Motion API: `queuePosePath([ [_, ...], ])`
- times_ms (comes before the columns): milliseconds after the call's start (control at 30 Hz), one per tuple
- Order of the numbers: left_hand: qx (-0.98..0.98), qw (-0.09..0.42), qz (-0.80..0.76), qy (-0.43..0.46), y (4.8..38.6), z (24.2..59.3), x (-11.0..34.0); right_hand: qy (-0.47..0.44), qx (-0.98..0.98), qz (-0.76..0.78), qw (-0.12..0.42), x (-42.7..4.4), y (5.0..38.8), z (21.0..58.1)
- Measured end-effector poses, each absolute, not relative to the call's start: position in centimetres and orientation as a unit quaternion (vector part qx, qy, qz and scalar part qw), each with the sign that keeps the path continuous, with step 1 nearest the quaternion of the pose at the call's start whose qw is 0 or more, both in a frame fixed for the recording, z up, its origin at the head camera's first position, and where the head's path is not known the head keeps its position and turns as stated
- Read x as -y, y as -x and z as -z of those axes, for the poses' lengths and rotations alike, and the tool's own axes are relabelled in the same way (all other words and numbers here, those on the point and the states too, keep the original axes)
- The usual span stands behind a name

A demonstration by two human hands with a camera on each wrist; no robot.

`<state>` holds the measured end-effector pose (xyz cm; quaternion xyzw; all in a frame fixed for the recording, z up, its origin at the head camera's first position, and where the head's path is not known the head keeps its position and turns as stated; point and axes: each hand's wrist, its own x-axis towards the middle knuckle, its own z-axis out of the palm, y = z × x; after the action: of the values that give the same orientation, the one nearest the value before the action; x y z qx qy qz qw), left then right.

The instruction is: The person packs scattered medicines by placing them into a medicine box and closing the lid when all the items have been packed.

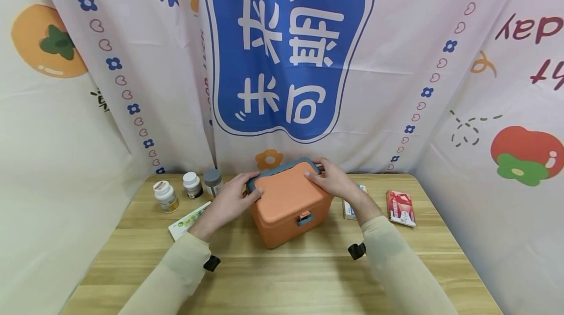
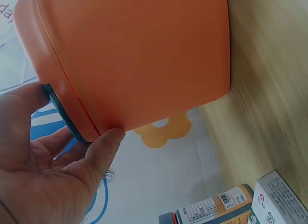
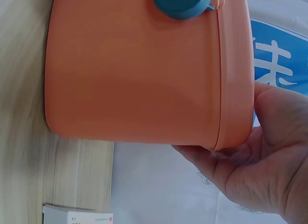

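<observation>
An orange storage box (image 1: 288,192) with a blue-grey handle (image 1: 282,166) along its back edge stands on the table, turned at an angle. Its lid is down, and a latch (image 1: 305,218) shows on the front. My left hand (image 1: 229,199) grips the lid's back left corner by the handle; in the left wrist view its fingers (image 2: 103,149) bend round that corner. At the back right corner, my right hand (image 1: 336,181) holds the lid's edge, thumb on top. The right wrist view has that hand (image 3: 260,171) against the lid's rim, some fingertips hidden behind the box.
Left of the box stand two white bottles (image 1: 166,197) (image 1: 192,185) and a grey-capped bottle (image 1: 213,182). A green-and-white carton (image 1: 189,220) lies near my left wrist. To the right are a blue-and-white carton (image 1: 349,209) and a red packet (image 1: 401,208). A curtain (image 1: 396,21) hangs behind the table.
</observation>
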<state>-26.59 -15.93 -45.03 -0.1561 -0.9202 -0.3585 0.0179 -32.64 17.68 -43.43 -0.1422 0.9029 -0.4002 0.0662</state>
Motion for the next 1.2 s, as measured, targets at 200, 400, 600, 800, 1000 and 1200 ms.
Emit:
queuePosePath([
  [200,0.914,0.018,0.367,0.17,27.6,45.2,16.3,0.149,-0.895,0.414,0.078,-18.2,32.7,43.5],
  [400,0.886,-0.02,0.424,0.186,29.5,45.6,17.1,0.144,-0.894,0.417,0.08,-18.7,32.8,43.2],
  [600,0.882,-0.043,0.424,0.2,31.3,45.8,18.0,0.153,-0.89,0.424,0.073,-19.3,32.9,43.1],
  [800,0.876,-0.064,0.426,0.217,32.3,45.8,18.4,0.165,-0.885,0.428,0.081,-19.5,32.9,43.4],
  [1000,0.875,-0.079,0.423,0.221,33.0,45.7,18.3,0.177,-0.888,0.416,0.082,-19.5,32.9,43.7],
  [1200,0.868,-0.092,0.433,0.224,33.7,45.4,18.0,0.168,-0.889,0.42,0.079,-19.6,32.6,43.7],
])
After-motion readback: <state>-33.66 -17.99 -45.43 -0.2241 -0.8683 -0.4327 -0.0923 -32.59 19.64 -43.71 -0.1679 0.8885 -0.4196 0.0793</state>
